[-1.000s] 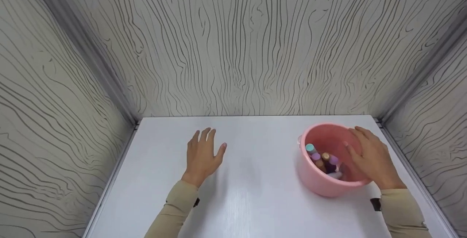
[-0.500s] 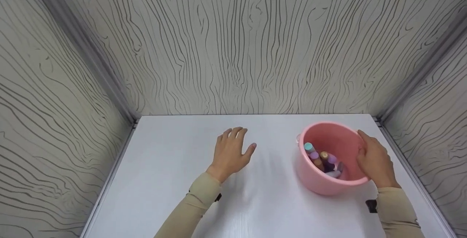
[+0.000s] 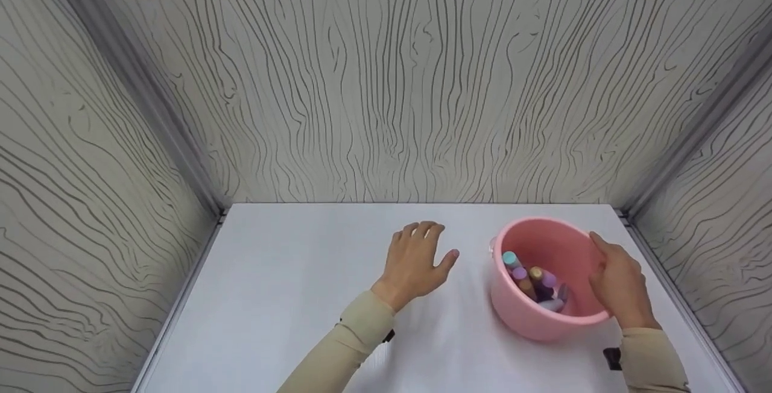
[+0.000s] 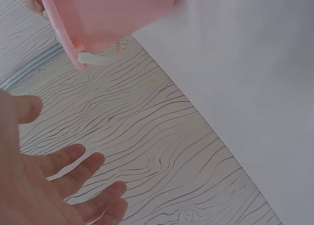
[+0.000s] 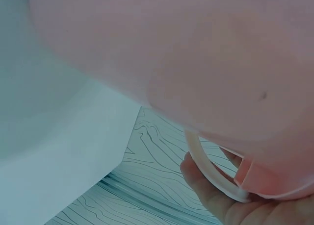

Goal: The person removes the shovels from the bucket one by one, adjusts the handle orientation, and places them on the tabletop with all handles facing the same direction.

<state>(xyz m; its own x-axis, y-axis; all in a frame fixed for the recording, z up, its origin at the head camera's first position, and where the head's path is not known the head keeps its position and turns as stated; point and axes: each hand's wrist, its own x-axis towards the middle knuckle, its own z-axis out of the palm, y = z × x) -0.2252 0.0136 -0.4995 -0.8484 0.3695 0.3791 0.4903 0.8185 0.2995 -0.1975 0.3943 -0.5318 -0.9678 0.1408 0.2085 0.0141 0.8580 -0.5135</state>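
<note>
"At the right of the white table (image 3: 271,290), how much of the pink bucket (image 3: 522,319) can you see?"

"Most of it in the head view; both wrist views cut it off. The right hand (image 3: 621,290) covers part of its rim, and I can't tell whether its base sits flat."

"And the contents?"

"Capped containers (image 3: 536,273), heaped toward the left wall: teal and purple caps, brownish bodies. Their lower ends are hidden, and the dark and greyish pieces are hard to make out."

"How does the bucket look?"

"Plain, smooth, round-mouthed, with a pale handle (image 5: 208,170) and a small dark mark (image 5: 263,95) outside."

"The hands?"

"The right one curls over the rim, gripping it. The left hand (image 3: 416,263) is near the bucket but apart, thumb spread, fingers loosely bent, holding nothing."
</note>
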